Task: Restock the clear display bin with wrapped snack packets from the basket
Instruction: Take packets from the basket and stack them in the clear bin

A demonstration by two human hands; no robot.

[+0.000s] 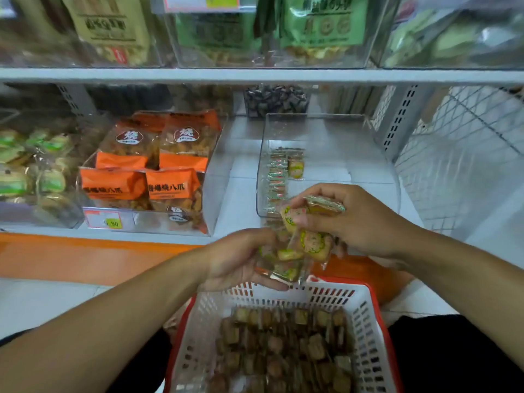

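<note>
Shop shelf, lower tier: clear bin nearly bare, one short row of packets along its left wall. Left hand and right hand both curled round a cluster of wrapped snacks, just short of the bin's front edge, right hand nearer. Directly below, basket heaped with more.

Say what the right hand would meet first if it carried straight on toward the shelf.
Probably the near wall of the clear plastic display bin; the right hand, its grip on wrapped snack packets, sits just before it, though depth is unclear.
</note>
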